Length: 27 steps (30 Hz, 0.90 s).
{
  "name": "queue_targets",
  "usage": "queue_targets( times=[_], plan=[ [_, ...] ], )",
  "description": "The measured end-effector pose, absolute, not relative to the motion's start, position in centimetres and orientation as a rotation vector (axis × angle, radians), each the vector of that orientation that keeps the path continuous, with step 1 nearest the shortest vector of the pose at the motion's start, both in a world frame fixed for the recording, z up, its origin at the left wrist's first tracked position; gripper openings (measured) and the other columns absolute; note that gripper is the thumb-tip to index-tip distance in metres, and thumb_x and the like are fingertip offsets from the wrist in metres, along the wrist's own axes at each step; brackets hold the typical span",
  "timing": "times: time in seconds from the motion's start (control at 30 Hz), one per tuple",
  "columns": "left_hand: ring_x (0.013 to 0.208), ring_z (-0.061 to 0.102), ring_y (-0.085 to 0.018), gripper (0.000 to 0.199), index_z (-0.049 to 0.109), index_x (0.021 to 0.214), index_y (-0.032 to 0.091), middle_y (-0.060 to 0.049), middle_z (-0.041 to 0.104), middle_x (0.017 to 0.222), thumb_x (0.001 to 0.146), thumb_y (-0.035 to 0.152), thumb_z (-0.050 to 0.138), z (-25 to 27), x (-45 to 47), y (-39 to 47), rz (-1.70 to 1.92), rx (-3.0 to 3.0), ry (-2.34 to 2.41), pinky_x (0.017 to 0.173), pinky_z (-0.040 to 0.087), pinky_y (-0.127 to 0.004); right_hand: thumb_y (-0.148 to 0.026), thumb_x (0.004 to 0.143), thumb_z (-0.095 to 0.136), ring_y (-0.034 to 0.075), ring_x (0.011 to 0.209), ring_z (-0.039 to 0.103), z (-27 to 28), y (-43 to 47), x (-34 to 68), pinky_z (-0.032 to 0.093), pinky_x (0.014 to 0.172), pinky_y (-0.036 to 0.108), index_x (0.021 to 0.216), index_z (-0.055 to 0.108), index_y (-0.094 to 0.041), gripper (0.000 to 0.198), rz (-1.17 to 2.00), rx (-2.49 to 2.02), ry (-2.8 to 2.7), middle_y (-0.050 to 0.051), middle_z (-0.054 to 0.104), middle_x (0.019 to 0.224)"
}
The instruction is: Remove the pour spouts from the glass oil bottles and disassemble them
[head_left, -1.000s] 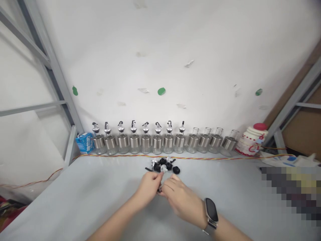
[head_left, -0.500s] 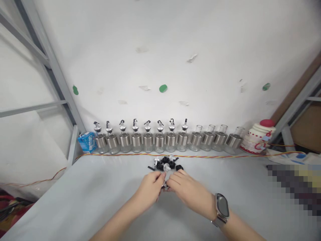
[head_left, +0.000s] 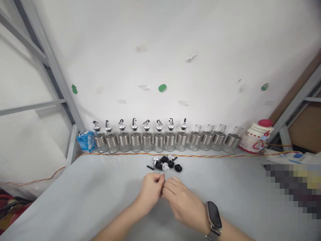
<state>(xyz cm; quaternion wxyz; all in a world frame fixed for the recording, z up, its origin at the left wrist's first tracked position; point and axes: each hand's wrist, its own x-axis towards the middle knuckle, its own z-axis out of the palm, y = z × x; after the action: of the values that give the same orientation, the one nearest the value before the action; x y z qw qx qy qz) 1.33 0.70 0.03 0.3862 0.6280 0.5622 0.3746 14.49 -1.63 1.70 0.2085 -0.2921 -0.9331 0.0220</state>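
My left hand (head_left: 149,190) and my right hand (head_left: 182,201) meet above the table, fingers curled and pressed together. Between them they grip a small silver pour spout with black parts; it showed a moment ago, but the fingers now hide nearly all of it. Just beyond the fingertips lies a loose pile of spout parts: black stoppers (head_left: 171,164), a clear plastic stopper piece (head_left: 166,166), a silver spout piece (head_left: 155,161) and a black lever (head_left: 150,167). A single black stopper (head_left: 178,168) sits at the pile's right side.
Along the wall stands a row of glass bottles with steel sleeves; several on the left carry pour spouts (head_left: 146,125), those on the right are open-necked (head_left: 208,136). A blue carton (head_left: 86,142) and a cream-and-red jar (head_left: 256,136) flank them. A twisted wire (head_left: 213,156) crosses the table.
Both hands have closed in on each other, the right one shifting left and slightly nearer me. The silver spout between them is now covered, and the black stopper beyond the right hand is uncovered.
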Motion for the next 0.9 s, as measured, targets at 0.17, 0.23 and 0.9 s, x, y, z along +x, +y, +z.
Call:
queue_targets(
  times=[0.17, 0.23, 0.9],
  plan=[
    [0.042, 0.024, -0.008, 0.038, 0.027, 0.042, 0.02, 0.006, 0.023, 0.041, 0.07, 0.043, 0.037, -0.4, 1.5, 1.6, 0.952, 1.566, 1.409, 0.041, 0.02, -0.02, -0.002, 0.069, 0.045, 0.018, 0.078, 0.044, 1.3, -1.8, 14.1, 0.036, 0.079, 0.036, 0.081, 0.053, -0.014, 0.019, 0.04, -0.904, -2.589, 0.007, 0.054, 0.082],
    [0.042, 0.026, -0.008, 0.038, 0.027, 0.042, 0.019, 0.006, 0.025, 0.041, 0.07, 0.042, 0.037, -0.5, 1.6, 1.9, 0.963, 1.579, 1.41, 0.042, 0.019, -0.02, -0.003, 0.067, 0.047, 0.018, 0.078, 0.045, 1.3, -1.9, 13.8, 0.036, 0.079, 0.037, 0.081, 0.054, -0.014, 0.019, 0.03, -0.973, -2.583, 0.007, 0.055, 0.082],
    [0.054, 0.044, -0.013, 0.041, 0.045, 0.052, 0.018, 0.001, 0.049, 0.056, 0.082, 0.042, 0.031, 2.0, -0.3, 0.8, 0.941, 1.954, 1.458, 0.054, 0.029, -0.023, -0.019, 0.083, 0.046, 0.018, 0.069, 0.049, 1.5, 0.5, 14.9, 0.034, 0.067, 0.034, 0.076, 0.054, -0.017, 0.011, -0.303, -0.959, -2.504, 0.003, 0.057, 0.072]
  ],
)
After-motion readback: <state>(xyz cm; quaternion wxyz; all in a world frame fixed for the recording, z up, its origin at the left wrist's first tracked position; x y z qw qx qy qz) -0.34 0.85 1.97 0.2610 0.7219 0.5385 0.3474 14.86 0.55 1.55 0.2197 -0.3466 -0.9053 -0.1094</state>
